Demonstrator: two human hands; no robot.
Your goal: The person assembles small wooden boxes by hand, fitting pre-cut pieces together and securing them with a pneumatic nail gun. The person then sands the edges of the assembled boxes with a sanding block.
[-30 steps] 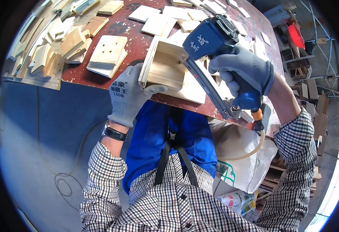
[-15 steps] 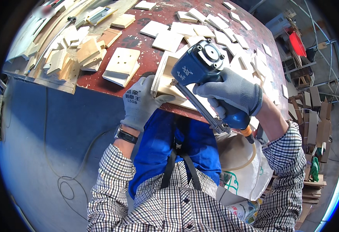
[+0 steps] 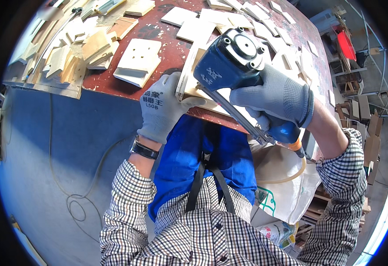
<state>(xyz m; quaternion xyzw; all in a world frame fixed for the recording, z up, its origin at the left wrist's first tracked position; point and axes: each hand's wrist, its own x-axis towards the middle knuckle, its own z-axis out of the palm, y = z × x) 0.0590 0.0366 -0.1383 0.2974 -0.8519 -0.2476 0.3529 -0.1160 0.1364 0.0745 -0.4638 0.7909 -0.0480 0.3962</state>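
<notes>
My right hand point(image 3: 273, 97), in a grey glove, is wrapped around the grip of a dark blue nail gun point(image 3: 229, 62). The gun's long magazine slants down to the right, and its nose points at the left wall of a shallow wooden box point(image 3: 187, 73) on the table's near edge. Whether the nose touches the wood I cannot tell. My gloved left hand point(image 3: 162, 104) grips the box's near left corner, thumb along the front side. The gun body covers much of the box.
On the red-brown table point(image 3: 100, 80) lie a stack of pale boards point(image 3: 138, 57) at left and several loose white boards point(image 3: 197, 30) beyond. Wood offcuts point(image 3: 96, 46) fill the far left. A hose point(image 3: 287, 179) runs from the gun past a white sack point(image 3: 287, 199). A cable point(image 3: 76, 208) lies on the floor.
The table and its boards sit slightly higher in the picture. My right hand and the gun's rear have shifted a little right; both hands keep their holds.
</notes>
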